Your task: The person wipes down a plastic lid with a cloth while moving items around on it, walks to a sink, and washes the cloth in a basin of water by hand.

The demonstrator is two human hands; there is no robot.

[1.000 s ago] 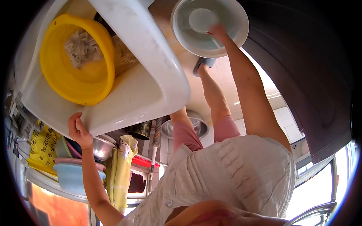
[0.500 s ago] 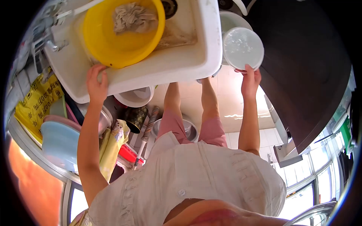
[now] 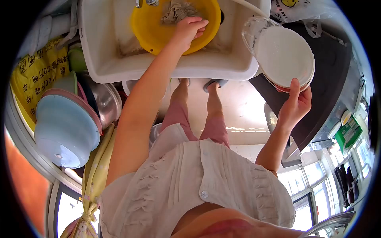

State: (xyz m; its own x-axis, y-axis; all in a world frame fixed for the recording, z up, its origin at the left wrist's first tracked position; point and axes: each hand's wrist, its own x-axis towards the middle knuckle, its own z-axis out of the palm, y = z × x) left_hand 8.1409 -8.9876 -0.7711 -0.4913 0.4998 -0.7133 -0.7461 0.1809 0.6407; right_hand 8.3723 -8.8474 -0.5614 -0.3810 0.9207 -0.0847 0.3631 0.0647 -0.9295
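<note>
My right hand [image 3: 295, 105] grips the near rim of a round white tub [image 3: 283, 55], thumb on top, to the right of the sink. Clear water [image 3: 256, 31] splashes at the tub's left edge, by the sink's right wall. Over the yellow basin [image 3: 149, 37] is my left hand [image 3: 190, 31], its fingers curled together; whether anything is in them is hidden. A crumpled grey-beige cloth [image 3: 176, 12] lies in the basin, just beyond that hand. The basin sits inside the white sink [image 3: 107, 73].
A dark countertop [image 3: 329, 83] lies on the right, with a plastic bag [image 3: 301, 10] at its far end. Stacked bowls, the outermost a light blue basin [image 3: 67, 131], stand at the left beside a yellow printed sack [image 3: 37, 79]. A tap [image 3: 151, 2] hangs over the sink.
My left hand has left the sink's front edge and moved over the yellow basin. The tub in my right hand is nearer and tilted differently, with water now splashing at its left side.
</note>
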